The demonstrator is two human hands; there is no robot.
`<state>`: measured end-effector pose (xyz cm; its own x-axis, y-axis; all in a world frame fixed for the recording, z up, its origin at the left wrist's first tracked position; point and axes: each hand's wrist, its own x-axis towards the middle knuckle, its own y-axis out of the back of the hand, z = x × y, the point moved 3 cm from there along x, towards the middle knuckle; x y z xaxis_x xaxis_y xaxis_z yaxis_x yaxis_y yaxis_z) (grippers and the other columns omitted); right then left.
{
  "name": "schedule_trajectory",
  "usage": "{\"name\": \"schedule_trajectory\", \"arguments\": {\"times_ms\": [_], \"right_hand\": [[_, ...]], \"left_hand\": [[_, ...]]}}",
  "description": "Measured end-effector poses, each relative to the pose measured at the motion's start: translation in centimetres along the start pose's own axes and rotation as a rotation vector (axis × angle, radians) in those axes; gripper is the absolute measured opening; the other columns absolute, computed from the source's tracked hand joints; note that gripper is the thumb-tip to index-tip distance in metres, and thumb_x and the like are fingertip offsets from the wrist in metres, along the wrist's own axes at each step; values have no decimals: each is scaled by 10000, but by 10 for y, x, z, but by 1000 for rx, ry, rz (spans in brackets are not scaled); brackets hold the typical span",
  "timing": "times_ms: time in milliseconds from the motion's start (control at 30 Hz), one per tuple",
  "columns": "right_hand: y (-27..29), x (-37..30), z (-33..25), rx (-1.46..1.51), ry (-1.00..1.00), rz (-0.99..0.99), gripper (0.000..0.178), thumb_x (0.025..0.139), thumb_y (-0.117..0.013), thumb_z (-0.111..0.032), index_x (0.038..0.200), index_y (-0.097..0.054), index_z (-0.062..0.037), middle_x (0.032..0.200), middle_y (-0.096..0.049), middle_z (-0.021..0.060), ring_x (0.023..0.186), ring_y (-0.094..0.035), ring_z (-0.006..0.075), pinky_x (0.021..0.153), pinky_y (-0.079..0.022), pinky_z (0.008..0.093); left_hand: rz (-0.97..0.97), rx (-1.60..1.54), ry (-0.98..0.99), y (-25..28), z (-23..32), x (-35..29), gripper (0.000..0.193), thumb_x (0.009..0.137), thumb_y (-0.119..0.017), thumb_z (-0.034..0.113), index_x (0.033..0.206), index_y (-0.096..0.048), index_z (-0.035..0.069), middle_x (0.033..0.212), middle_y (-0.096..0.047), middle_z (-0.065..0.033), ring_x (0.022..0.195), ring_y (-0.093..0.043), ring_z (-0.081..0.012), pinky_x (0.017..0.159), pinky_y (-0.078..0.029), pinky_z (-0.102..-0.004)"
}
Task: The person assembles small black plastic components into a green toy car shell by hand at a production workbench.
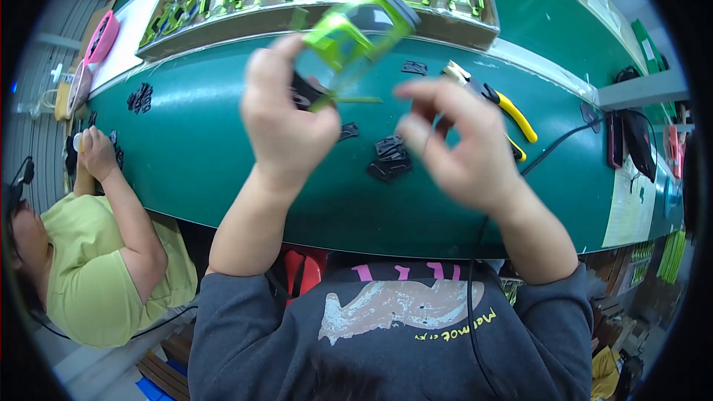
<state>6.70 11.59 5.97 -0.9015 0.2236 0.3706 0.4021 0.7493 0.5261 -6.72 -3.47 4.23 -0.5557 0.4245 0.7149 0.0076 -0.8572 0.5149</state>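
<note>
My left hand (286, 115) is closed on a bright green plastic frame with a black end (342, 37), lifted above the green table and tilted. Motion smears the frame, so its fine detail is lost. To its right, my right hand (468, 145) hovers with thumb and forefinger apart and nothing visible between them. A small pile of flat black plastic pieces (391, 150) lies between my hands, with one more black piece (347, 131) by my left wrist. Beyond my right hand is another black piece (414, 67). Pliers with yellow handles (518, 117) lie partly behind that hand.
A shallow cardboard box (245, 38) with several green frames spans the far side. Black pieces (140, 98) lie at left, near a pink basket (102, 36). A co-worker's hand (98, 152) is at the left table edge. A black cable (557, 145) crosses at right.
</note>
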Motion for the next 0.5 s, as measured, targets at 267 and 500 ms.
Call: {"name": "schedule_trajectory", "arguments": {"times_ms": [267,500], "right_hand": [[-115,120,47,-315,201,-447,346,859,-644,-140,1200,-676,-184,1177,-600,145,1113,-587,348,965,-477,445],[-148,147,56,-330,267,-473,234,838,-684,-184,1065,-740,-185,1097,-641,104,1069,-610,330,909,-507,421]], "left_hand": [[485,-164,271,43,-59,21,397,796,-695,-49,1160,-535,-39,952,-607,-41,832,-567,-78,756,-472,-210],[453,-153,266,37,-63,21,427,778,-699,-75,1169,-533,-25,981,-613,-41,853,-581,-80,756,-474,-204]]}}
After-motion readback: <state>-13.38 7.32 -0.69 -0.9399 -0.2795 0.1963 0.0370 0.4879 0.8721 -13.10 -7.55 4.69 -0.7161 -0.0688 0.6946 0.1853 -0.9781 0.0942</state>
